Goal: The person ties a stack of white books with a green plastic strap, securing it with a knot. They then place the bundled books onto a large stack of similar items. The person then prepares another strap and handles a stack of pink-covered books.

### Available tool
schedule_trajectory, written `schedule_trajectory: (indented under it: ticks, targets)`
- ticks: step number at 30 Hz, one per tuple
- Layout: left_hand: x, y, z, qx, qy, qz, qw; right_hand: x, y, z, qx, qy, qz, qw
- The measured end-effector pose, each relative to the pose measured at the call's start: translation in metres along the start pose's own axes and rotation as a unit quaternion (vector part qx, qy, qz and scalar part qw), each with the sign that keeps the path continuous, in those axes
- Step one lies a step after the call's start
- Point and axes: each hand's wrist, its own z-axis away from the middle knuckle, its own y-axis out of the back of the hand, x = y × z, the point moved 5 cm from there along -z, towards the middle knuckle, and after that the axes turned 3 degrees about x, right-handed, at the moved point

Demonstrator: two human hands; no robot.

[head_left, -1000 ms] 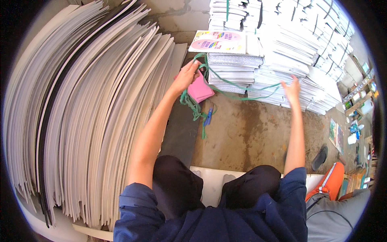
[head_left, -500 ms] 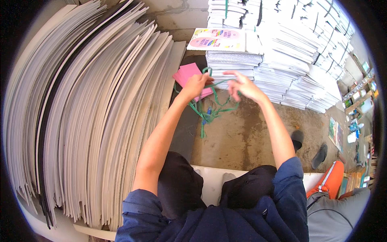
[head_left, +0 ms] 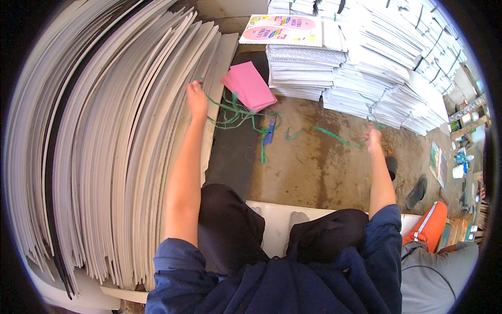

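Green plastic strap (head_left: 230, 116) lies in a loose tangle on the floor and over a dark mat. My left hand (head_left: 196, 102), beside the tall sheets at left, is closed on a piece of this strap at its fingertips. Far to the right, my right hand (head_left: 373, 140) is closed and slightly blurred, with thin green strap at its fingers. Another length of strap stretches leftward from it toward the tangle. A pink stack of sheets (head_left: 248, 86) rests just behind the tangle. By the tangle lies a slim blue object (head_left: 269, 133), its kind unclear.
Tall grey-white sheets (head_left: 120, 157) stand on edge along the left. White bundles (head_left: 303, 68) are piled at the back right, a printed sheet (head_left: 282, 29) on top. Dark slippers (head_left: 417, 192) sit on the floor (head_left: 314, 172). Another person's grey-clad leg (head_left: 436, 277) is at lower right.
My hands have moved wide apart, the left toward the standing sheets and the right outward, drawing strap with them. The pink stack is now uncovered. The view has shifted slightly.
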Motion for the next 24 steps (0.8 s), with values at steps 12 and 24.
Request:
schedule_trajectory:
  ticks: [12, 24]
  targets:
    - [0.137, -0.074, 0.079, -0.395, 0.273, 0.408, 0.777, -0.117, -0.201, 0.193, -0.471, 0.042, 0.037, 0.881]
    - [0.14, -0.052, 0.08, -0.238, 0.332, 0.509, 0.757, -0.144, -0.197, 0.262, -0.498, 0.132, 0.063, 0.855]
